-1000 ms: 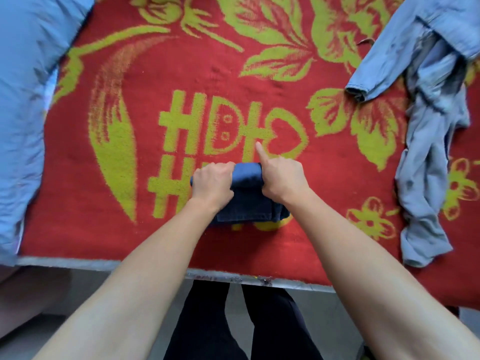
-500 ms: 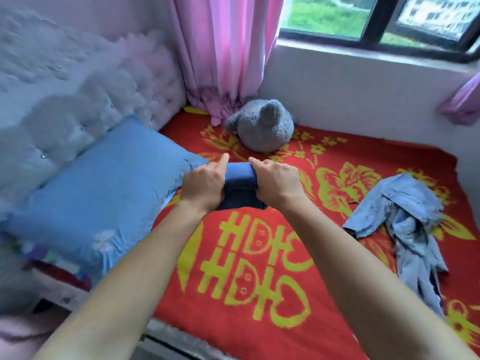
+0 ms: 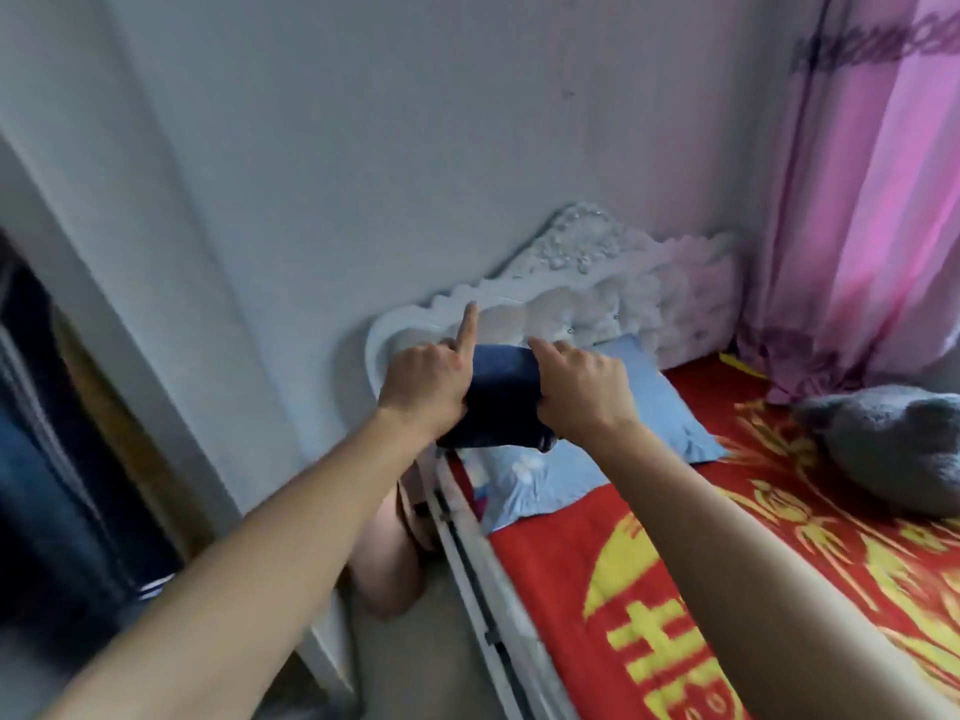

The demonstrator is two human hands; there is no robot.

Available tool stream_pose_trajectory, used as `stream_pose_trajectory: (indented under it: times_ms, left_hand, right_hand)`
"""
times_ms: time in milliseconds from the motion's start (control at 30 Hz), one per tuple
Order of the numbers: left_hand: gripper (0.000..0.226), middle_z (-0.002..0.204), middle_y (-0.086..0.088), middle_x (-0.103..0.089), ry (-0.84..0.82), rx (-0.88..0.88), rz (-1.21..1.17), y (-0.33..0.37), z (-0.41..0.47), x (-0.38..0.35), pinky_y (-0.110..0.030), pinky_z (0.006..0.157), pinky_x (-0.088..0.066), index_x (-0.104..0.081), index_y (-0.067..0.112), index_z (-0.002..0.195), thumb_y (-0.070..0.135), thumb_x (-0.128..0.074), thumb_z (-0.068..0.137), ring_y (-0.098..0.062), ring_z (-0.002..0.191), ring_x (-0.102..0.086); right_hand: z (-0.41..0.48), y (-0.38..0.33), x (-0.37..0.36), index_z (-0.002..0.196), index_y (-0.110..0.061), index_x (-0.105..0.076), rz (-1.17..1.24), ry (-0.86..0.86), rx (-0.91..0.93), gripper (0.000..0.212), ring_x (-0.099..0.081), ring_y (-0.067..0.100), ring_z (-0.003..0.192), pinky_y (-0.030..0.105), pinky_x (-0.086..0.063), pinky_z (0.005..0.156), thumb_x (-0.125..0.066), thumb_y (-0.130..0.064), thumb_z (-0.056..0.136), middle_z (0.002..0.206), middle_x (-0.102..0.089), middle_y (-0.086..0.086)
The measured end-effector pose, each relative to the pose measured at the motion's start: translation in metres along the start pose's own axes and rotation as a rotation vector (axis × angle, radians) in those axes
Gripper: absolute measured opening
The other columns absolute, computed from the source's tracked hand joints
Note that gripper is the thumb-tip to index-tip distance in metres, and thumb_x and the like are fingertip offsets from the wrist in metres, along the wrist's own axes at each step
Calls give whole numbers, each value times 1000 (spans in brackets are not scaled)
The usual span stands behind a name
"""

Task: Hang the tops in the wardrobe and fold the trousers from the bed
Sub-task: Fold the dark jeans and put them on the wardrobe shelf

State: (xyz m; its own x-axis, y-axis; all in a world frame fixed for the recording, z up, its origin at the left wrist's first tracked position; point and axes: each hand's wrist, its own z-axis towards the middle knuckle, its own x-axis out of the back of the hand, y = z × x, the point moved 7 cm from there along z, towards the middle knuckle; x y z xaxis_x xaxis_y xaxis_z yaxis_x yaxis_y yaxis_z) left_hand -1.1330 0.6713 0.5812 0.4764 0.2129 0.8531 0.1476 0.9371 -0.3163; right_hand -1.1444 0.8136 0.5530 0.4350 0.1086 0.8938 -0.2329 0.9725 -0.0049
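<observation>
I see the red-and-yellow blanket (image 3: 675, 589) on the bed filling the 4 o'clock side, the pink curtain (image 3: 857, 226) at 2 o'clock and a dark wardrobe opening (image 3: 52, 459) at 9 o'clock. The white headboard (image 3: 597, 283) sits toward 1 o'clock, with the blue pillow (image 3: 660, 413) under it and a grey plush toy (image 3: 893, 449) at 3 o'clock. At centre the folded dark-blue trousers (image 3: 501, 397) are lifted off the bed. My view shows the left hand (image 3: 423, 379) gripping one end with its index finger raised, and the right hand (image 3: 584, 389) gripping the other.
</observation>
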Motion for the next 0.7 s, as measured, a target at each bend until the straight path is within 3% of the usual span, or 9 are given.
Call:
stream_pose_trajectory:
  times_ms: [167, 333, 467, 567, 700]
  left_hand:
    - [91, 115, -6, -63, 48, 284, 158, -187, -83, 68, -35, 64, -37, -3, 15, 155, 14, -58, 83, -30, 94, -63]
    - [75, 118, -4, -64, 123, 500, 302, -355, -173, 131, -36, 67, -44, -30, 18, 149, 16, -62, 81, -28, 103, -63]
    - [78, 116, -3, -64, 155, 596, 390, -478, -238, 153, -36, 68, -44, -30, 19, 149, 18, -64, 79, -28, 104, -63]
    - [82, 115, -3, -64, 167, 636, 453, -561, -272, 166, -36, 70, -46, -28, 20, 150, 17, -65, 77, -29, 103, -64]
    - [77, 118, -3, -64, 223, 675, 512, -648, -290, 192, -36, 70, -45, -30, 22, 147, 19, -65, 79, -30, 103, -63]
  right_hand:
    - [48, -195, 68, 126, -25, -51, 132, 134, 263, 53, -67, 32, 91, 33, -42, 63, -63, -20, 75, 108, -65, -1]
    - [75, -382, 144, 122, -26, -54, 174, 316, 465, 45, -67, 28, 83, 29, -41, 60, -62, -23, 78, 103, -65, -3]
    - [84, -523, 177, 126, -25, -53, 236, 443, 602, 45, -67, 28, 83, 34, -49, 63, -62, -28, 82, 103, -64, -1]
    - [96, -614, 194, 126, -24, -54, 302, 475, 651, 46, -67, 30, 84, 32, -42, 60, -63, -27, 81, 103, -65, 0]
    - [123, -697, 230, 111, -22, -58, 350, 538, 668, 36, -67, 33, 83, 31, -37, 58, -64, -23, 76, 98, -66, 0]
